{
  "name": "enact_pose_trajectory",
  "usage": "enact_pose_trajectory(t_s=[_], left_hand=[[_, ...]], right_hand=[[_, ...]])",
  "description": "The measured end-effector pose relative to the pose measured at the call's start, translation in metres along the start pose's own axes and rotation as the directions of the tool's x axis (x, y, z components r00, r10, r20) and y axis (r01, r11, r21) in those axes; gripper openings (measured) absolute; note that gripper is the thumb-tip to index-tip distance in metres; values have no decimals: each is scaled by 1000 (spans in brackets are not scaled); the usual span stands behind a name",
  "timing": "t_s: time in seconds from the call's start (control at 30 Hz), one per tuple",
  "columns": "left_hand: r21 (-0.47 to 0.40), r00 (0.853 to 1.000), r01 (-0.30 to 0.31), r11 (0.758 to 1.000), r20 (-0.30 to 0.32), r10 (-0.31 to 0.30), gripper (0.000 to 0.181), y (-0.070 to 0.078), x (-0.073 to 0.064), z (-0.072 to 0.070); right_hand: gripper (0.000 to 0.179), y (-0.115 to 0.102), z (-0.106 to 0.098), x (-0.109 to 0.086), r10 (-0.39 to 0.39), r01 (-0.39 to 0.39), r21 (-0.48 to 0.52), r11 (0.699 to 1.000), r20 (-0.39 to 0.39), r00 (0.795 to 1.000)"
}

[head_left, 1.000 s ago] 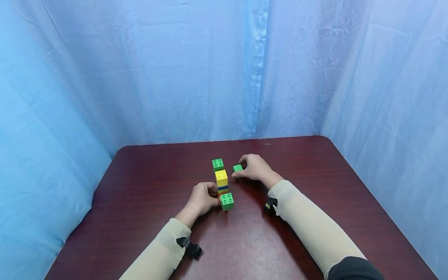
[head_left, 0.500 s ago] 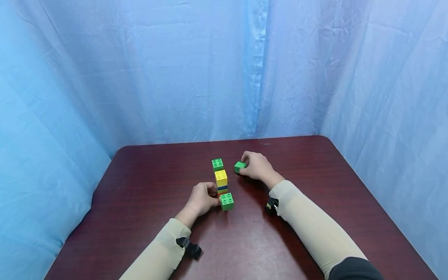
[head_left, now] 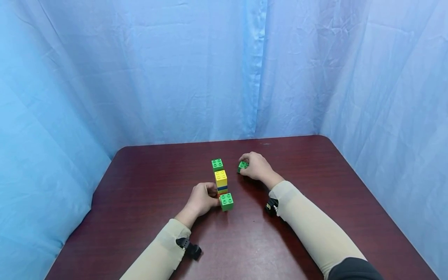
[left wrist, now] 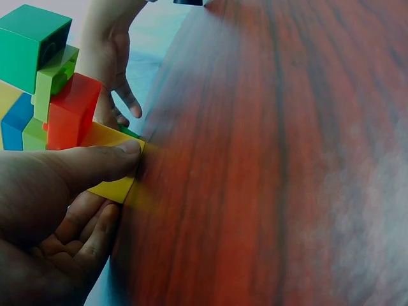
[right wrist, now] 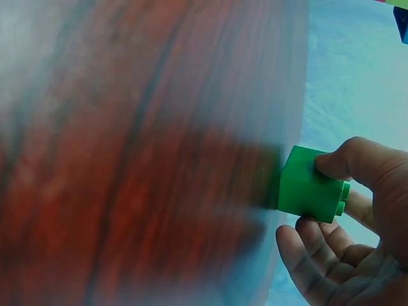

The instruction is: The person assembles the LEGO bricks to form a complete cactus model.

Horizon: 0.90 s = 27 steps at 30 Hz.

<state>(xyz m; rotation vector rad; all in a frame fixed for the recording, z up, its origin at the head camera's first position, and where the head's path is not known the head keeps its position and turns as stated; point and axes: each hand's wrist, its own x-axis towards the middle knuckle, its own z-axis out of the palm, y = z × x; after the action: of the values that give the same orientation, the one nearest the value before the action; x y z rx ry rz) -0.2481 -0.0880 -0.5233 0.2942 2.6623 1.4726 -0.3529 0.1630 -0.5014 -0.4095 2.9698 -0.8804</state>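
A toy-brick structure point(head_left: 221, 178) stands near the middle of the table, with a yellow brick on its tall part and green bricks at its far and near ends. My left hand point(head_left: 200, 200) grips its base from the left. In the left wrist view, the thumb point(left wrist: 105, 164) presses a low yellow brick point(left wrist: 115, 189), below a red brick point(left wrist: 74, 111), with the fingers curled underneath. To the right of the structure, my right hand point(head_left: 257, 167) pinches a single green brick point(right wrist: 307, 185) between thumb and fingers. Its studs face up in the head view, and it sits at table level.
The dark red wooden table point(head_left: 147, 171) reaches out on all sides of the hands. Light blue curtains point(head_left: 182, 70) hang behind it and along both sides. Each wrist carries a small black camera point(head_left: 193, 251) on a strap.
The green brick in my right hand has turned from a smooth face up to studs up. It has shifted slightly to the right. My left hand and the structure stay put.
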Motion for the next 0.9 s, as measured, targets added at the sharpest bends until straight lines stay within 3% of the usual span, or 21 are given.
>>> enact_pose_trajectory(t_s=[0.53,0.9], left_hand=[[-12,1000,2,1000,7,-2,26,0,0,0],[-14,1000,10,1000,7,-10,27,0,1,1]], right_hand=[[34,2,-1,-1,38,-38,18,999,7,999],[38,4,-1,-5,12,-12,37,999,-5,1000]])
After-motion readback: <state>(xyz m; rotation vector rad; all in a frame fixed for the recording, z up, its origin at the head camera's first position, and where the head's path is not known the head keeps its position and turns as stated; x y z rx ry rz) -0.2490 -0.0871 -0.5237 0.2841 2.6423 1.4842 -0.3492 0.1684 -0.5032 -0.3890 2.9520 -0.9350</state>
